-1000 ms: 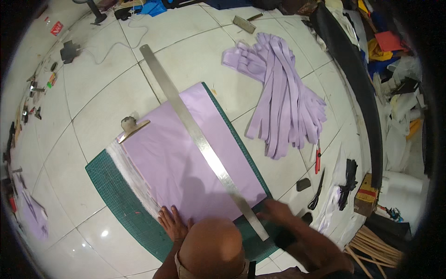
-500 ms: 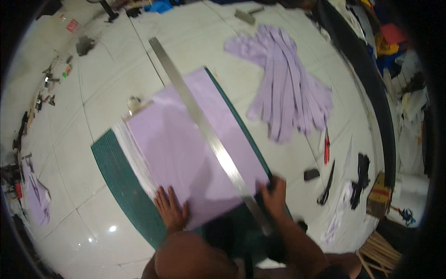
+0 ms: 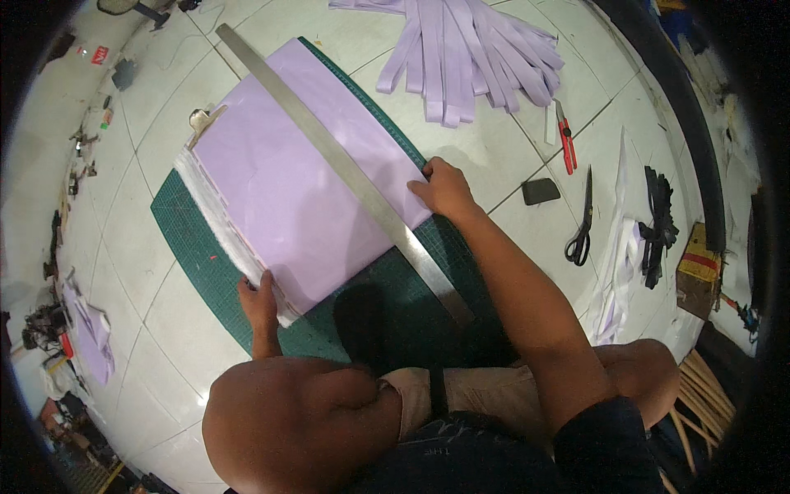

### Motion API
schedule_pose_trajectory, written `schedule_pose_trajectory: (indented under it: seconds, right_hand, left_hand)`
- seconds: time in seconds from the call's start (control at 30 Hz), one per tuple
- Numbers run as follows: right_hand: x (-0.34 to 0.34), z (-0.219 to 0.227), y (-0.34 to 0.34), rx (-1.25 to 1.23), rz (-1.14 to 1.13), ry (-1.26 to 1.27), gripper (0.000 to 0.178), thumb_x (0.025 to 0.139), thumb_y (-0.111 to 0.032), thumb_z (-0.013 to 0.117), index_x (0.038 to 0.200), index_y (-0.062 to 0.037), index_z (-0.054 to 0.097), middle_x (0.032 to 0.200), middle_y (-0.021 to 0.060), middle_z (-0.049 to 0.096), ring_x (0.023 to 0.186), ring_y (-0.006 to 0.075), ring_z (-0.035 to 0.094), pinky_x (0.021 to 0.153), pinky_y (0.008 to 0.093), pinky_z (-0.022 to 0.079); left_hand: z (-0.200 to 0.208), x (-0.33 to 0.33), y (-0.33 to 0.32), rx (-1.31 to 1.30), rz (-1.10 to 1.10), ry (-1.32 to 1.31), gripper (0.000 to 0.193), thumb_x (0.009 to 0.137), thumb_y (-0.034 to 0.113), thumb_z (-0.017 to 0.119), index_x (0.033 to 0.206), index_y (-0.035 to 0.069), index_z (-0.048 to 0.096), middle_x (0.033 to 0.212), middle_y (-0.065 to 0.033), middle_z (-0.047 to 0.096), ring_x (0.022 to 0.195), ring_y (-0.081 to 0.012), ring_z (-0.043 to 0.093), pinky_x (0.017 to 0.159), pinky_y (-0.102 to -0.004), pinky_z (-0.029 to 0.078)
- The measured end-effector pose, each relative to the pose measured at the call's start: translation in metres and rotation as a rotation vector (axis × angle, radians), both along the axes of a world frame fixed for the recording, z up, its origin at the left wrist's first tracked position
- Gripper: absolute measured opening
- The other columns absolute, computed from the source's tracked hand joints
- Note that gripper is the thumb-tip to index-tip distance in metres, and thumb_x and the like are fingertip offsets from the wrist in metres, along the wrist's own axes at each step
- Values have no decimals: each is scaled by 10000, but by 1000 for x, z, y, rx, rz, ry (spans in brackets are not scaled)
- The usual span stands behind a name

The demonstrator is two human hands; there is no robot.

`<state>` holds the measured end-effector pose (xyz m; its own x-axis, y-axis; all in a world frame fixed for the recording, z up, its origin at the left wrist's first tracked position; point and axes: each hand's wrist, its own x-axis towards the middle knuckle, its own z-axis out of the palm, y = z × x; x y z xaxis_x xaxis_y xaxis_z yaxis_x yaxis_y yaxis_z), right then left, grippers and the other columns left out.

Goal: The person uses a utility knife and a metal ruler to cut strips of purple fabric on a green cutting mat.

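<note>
A layered piece of lilac fabric point(image 3: 288, 189) lies on a green cutting mat point(image 3: 197, 230), its white layered edge toward the left. A long metal ruler point(image 3: 329, 160) crosses it diagonally and overhangs its near edge. My left hand point(image 3: 261, 309) is closed at the near end of the white edge, thumb and fingers around it. At the right corner, my right hand point(image 3: 448, 189) has its thumb on the fabric and its fingers curled at the side by the mat's edge; the undersides of its fingers are hidden. A metal bulldog clip point(image 3: 200, 120) grips the fabric's far left edge.
On the tiled floor, lilac strips point(image 3: 461, 58) lie in a pile at the far right. Nearer are a red utility knife point(image 3: 566, 142), a dark flat block point(image 3: 541, 192), black scissors point(image 3: 583, 226) and black strips point(image 3: 656, 222). Lilac scraps point(image 3: 89, 329) lie at left.
My left hand has gone from lying flat on the fabric to its white left edge. My right hand stays at the right corner. The view has shifted, bringing my legs into sight.
</note>
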<state>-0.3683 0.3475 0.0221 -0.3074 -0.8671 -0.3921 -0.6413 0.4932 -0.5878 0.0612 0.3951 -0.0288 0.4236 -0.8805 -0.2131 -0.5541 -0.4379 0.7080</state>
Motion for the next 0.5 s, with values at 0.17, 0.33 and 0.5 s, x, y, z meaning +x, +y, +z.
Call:
schedule_pose_trajectory:
  seconds: [0.17,0.33,0.5]
  right_hand:
    - [-8,-16,1,56,-6,-54,432,775,-351,723,1013,1,646,979,246,672,975,410,650,853,481,521]
    - [2,-18,-2,58,71,4,451,816,-376,663,1089,-17,663,1046,240,667,1023,403,639,884,499,517]
    - [0,-2,10,87,25,23,436,845,-401,653,1119,-62,637,1107,190,671,1056,361,635,890,506,483]
  left_hand:
    - [18,-5,-22,332,147,153,562,807,296,731,1092,-167,590,908,-183,666,775,-253,638,702,-387,511]
    - [33,-5,-9,252,125,226,527,788,283,729,1064,-150,610,902,-203,671,763,-271,649,673,-395,515]
    - [44,-17,-9,235,138,112,541,782,272,727,1114,-137,601,970,-226,675,839,-310,666,748,-414,515]
